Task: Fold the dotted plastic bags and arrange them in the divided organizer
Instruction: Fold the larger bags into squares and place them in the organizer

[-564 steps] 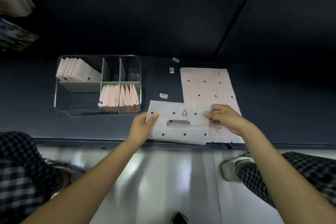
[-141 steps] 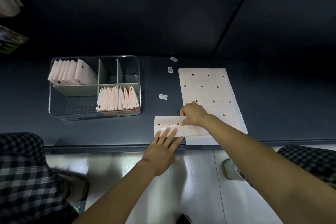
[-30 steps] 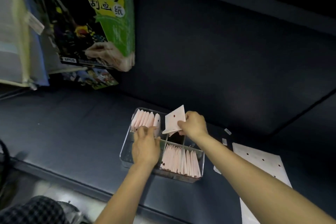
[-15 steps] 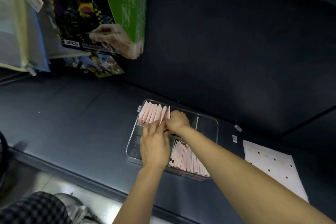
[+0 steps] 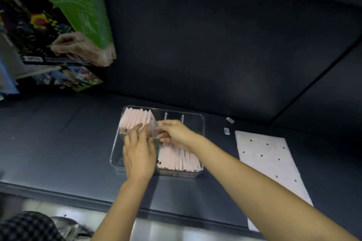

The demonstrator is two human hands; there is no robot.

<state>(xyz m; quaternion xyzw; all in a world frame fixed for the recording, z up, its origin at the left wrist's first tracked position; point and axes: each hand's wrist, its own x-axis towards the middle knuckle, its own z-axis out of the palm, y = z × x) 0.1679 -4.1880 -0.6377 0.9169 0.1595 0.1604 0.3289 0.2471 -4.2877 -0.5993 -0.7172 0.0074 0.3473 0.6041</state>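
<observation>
1. Left hand (image 5: 139, 157) reaches over the clear plastic organizer (image 5: 201, 133), its straight fingers (image 5: 137, 130) touching the folded bags (image 5: 135, 122) standing in its far-left compartment
2. Right hand (image 5: 175, 133) pinches the nearest of those folded bags – thin, pale pink, dotted
3. More folded bags (image 5: 179, 159) – near-right compartment
4. Flat dotted bags (image 5: 268, 159) lie right of the organizer

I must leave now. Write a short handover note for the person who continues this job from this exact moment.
Left hand: fingers straight, resting on the row of folded bags in the far-left compartment of the clear organizer.
Right hand: at the right end of that row, on the last bag; grip blurred.
Done: a second row of folded bags stands in the near-right compartment.
Left: the flat dotted bags on the dark surface, right of the organizer, to fold and file.
</observation>
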